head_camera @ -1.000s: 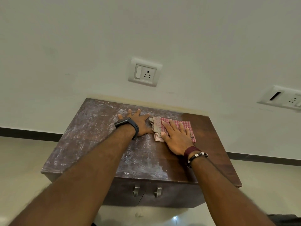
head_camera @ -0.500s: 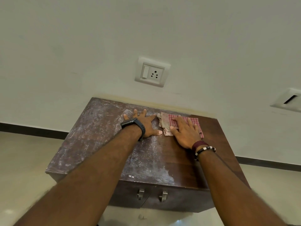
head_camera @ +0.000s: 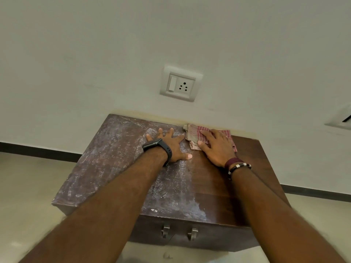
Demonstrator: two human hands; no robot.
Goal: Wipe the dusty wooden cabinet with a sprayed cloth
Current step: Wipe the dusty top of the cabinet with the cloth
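Dark brown wood fills the middle of my head view: the cabinet [head_camera: 117, 168] stands against a pale wall, its top grey-white with dust across the left and centre of the frame, while the right-hand strip shows bare, darker grain. My left hand [head_camera: 171, 147] lies flat on the dusty part just left of centre, fingers straight and spread, thumb stretched toward the right, holding nothing. A black watch [head_camera: 157, 146] bands that wrist. Just to its right, my right hand [head_camera: 216, 147] presses palm-down on the cloth [head_camera: 191, 132], fingers straight and slightly fanned over it rather than curled round it. The cloth is a crumpled red-and-white check, lying at the back edge of the cabinet top, touching the wall line. Beaded bracelets [head_camera: 238, 165] circle my right wrist. Two metal handles [head_camera: 178, 232] show on the cabinet front, low in the frame. A wall socket [head_camera: 180, 83] sits above, centre.
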